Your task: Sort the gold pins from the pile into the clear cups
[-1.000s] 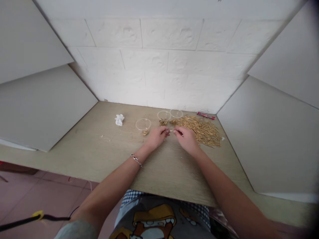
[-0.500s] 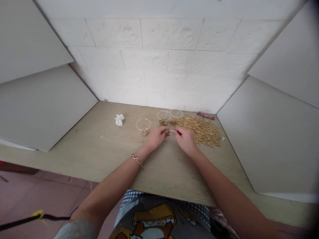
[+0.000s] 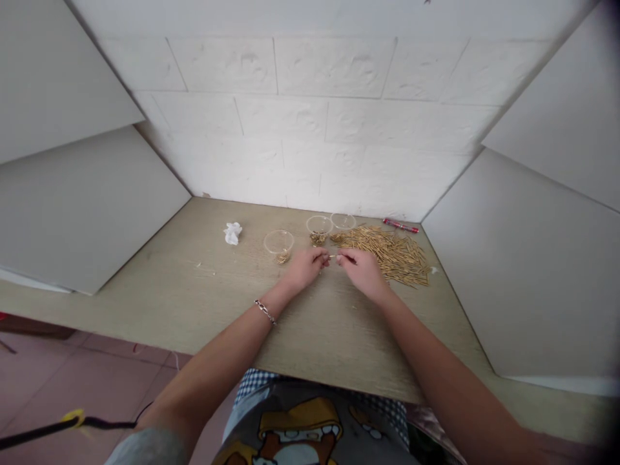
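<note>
Between my two hands, above the table, is a short thin gold-coloured stick (image 3: 332, 257). My left hand (image 3: 305, 267) pinches its left end with thumb and forefinger; a bracelet circles that wrist. My right hand (image 3: 363, 271) is closed on the other end, its fingertips close to the left ones. Just right of my right hand spreads a heap of similar gold sticks (image 3: 402, 255). Beyond my left hand stands a clear round plastic cup (image 3: 278, 252) with small gold pieces at its near side. The fingers hide most of the held stick.
Two more clear cups, one in the middle (image 3: 318, 234) and one behind (image 3: 343, 227), stand near the white wall (image 3: 300, 116). A crumpled white tissue (image 3: 232, 233) lies left, a red tube-shaped packet (image 3: 400, 225) back right. Grey panels flank the table (image 3: 194, 284).
My fingertips have come slightly closer together, and less of the stick shows between them. Everything else looks the same.
</note>
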`<state>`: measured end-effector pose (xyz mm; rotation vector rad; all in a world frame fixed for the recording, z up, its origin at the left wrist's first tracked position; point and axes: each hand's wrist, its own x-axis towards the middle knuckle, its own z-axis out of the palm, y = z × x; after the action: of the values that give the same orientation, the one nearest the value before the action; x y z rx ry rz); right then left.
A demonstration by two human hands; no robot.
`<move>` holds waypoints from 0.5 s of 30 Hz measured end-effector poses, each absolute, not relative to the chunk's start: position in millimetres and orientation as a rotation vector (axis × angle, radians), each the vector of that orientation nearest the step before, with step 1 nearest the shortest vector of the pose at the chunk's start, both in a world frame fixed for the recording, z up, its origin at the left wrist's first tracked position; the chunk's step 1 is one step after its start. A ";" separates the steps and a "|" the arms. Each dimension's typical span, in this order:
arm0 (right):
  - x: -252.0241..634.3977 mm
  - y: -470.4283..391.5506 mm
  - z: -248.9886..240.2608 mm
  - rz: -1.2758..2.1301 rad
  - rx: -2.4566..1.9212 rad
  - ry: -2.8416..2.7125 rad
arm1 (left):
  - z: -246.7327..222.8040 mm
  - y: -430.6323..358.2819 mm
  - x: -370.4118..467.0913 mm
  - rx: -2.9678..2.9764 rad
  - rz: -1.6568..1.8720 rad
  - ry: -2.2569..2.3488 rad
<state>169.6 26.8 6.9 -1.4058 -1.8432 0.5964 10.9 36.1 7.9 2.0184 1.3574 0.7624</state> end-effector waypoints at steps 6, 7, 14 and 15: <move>168.2 25.7 7.1 0.466 -1.387 -1.885 | 7.3 36.7 10.4 2.045 0.743 1.365; 168.0 25.7 6.7 0.451 -1.379 -1.890 | 7.1 36.8 10.3 2.048 0.744 1.366; 168.4 27.4 4.0 0.612 -1.407 -1.830 | 7.3 36.3 9.7 2.069 0.752 1.354; 168.4 27.5 3.7 0.631 -1.404 -1.822 | 7.5 36.0 9.9 2.065 0.750 1.359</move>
<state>168.4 27.5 3.7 -1.4041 -1.8217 0.6310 9.9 36.0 7.5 2.0655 1.3590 0.7499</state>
